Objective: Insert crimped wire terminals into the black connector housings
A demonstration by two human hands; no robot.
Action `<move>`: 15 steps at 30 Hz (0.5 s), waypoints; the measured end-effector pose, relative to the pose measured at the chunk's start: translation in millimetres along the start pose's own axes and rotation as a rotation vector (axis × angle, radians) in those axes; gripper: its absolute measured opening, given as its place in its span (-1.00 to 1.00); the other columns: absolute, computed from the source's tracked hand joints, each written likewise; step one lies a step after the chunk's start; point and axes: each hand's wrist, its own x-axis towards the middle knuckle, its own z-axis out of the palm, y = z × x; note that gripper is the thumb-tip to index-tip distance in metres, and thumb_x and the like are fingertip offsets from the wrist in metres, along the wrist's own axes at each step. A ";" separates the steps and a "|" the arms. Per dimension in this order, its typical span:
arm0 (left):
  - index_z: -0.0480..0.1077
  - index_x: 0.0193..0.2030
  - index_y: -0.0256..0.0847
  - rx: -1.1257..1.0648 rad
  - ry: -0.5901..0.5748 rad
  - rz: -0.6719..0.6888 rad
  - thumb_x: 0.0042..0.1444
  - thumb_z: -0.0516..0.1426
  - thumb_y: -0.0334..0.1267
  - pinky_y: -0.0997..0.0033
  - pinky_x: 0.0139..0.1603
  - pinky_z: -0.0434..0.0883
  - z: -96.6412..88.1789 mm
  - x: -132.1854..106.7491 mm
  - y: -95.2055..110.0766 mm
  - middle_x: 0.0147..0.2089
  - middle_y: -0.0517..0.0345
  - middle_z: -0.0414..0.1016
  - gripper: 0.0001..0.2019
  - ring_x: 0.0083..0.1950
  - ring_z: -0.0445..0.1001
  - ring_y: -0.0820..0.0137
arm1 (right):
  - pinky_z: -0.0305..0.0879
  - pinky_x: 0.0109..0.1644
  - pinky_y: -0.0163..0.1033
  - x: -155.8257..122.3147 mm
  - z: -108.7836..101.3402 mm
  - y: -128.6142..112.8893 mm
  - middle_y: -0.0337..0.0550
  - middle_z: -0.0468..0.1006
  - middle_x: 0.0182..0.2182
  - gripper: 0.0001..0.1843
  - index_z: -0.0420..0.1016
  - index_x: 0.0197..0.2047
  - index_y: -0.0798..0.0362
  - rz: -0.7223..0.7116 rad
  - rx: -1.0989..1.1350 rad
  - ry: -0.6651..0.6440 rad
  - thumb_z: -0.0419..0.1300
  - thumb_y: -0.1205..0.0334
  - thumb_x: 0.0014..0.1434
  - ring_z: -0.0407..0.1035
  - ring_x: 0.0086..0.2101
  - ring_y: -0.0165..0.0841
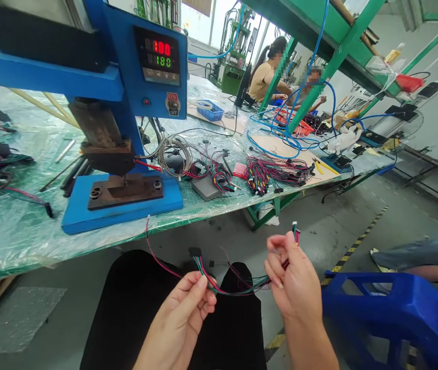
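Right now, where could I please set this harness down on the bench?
Sheeting shows along the front edge, between the blue press base and the red-and-black wire bundles; it is crowded around those bundles and left of the press.

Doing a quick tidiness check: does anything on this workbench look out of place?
The blue cables stand out: they hang from the green overhead rack in loose loops across the bench. The plastic sheeting also looks rumpled where it drapes over the bench edge.

Blue stool (pixel 407 303) beside right hand (pixel 298 282)
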 end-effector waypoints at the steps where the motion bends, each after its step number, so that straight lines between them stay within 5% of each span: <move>1: 0.54 -0.26 -0.18 0.000 0.013 -0.029 -0.02 0.47 -0.20 0.49 -0.22 0.54 -2.8 1.0 -4.2 -0.31 0.20 0.55 -0.74 -0.31 0.51 0.45 | -0.16 -0.72 -0.47 -0.7 0.0 -5.1 -0.38 0.39 -0.60 -0.53 0.50 -0.47 0.10 0.038 0.043 -0.037 0.44 -0.15 0.09 -0.16 -0.72 -0.66; 6: 0.52 -0.18 -0.27 0.072 0.046 -0.214 0.14 0.36 -0.24 0.51 -0.32 0.49 -9.6 4.7 -21.9 -0.16 0.00 0.64 -0.82 -0.33 0.56 0.46 | -0.27 -0.68 -0.37 -13.1 -0.8 -45.7 -0.47 0.07 -0.67 -0.49 0.34 -0.61 0.07 0.261 0.271 -0.286 0.38 -0.01 0.22 -0.31 -0.68 -0.58; 9: 0.52 -0.18 -0.32 0.171 -0.022 -0.341 0.16 0.33 -0.04 0.54 -0.44 0.41 -10.3 5.9 -33.2 -0.16 -0.10 0.66 -0.67 -0.42 0.54 0.48 | -0.29 -0.66 -0.37 -24.9 -2.6 -75.2 -0.49 -0.04 -0.65 -0.48 0.34 -0.58 0.07 0.271 0.356 -0.374 0.26 0.00 0.35 -0.31 -0.68 -0.57; 12: 0.53 -0.31 -0.34 0.317 -0.147 -0.407 0.00 0.34 0.22 0.56 -0.57 0.25 -12.8 5.5 -40.6 -0.35 -0.06 0.64 -0.46 -0.57 0.45 0.49 | -0.25 -0.64 -0.37 -32.5 -3.9 -96.8 -0.47 -0.06 -0.65 -0.43 0.26 -0.57 0.06 0.219 0.354 -0.401 0.15 -0.06 0.41 -0.28 -0.68 -0.56; 15: 0.45 -0.52 -0.32 0.495 -0.259 -0.331 -0.16 0.42 0.21 0.58 -0.60 0.08 -13.7 3.0 -32.0 -0.57 0.14 0.48 -0.45 -0.64 0.26 0.58 | -0.22 -0.64 -0.36 -31.1 -2.6 -101.0 -0.46 -0.07 -0.65 -0.37 0.10 -0.59 0.04 0.174 0.243 -0.444 0.13 -0.13 0.40 -0.29 -0.68 -0.55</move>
